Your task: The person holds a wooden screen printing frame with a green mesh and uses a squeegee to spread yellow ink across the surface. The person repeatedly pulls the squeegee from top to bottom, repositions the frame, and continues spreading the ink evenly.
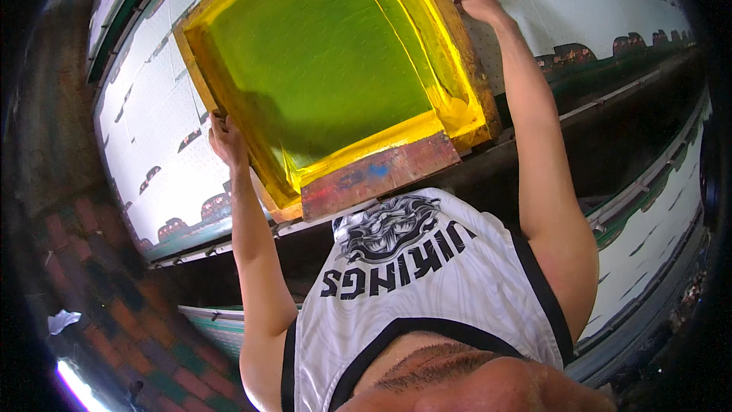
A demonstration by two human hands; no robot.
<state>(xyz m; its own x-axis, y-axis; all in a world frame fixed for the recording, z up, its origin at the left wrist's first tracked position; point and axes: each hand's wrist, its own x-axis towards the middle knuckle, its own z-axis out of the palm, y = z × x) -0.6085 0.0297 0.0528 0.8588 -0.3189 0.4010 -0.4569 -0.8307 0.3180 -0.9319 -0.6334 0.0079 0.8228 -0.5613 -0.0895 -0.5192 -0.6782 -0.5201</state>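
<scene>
A large screen-printing frame (381, 172) with yellow tape borders and a green mesh (320, 53) lies tilted over a long print table. My left hand (226, 140) grips the frame's left edge near its lower corner. My right hand (478, 1) grips the frame's far right edge near the upper corner. Both arms are stretched out from my body. The frame's near rail is worn wood with red and blue ink stains.
The long table (152, 145) carries a row of white garment pieces with dark printed patches (572, 53). A second table with white pieces (656, 214) runs at the right. At lower left there is brick-patterned floor (130, 320) with a white scrap (62, 321).
</scene>
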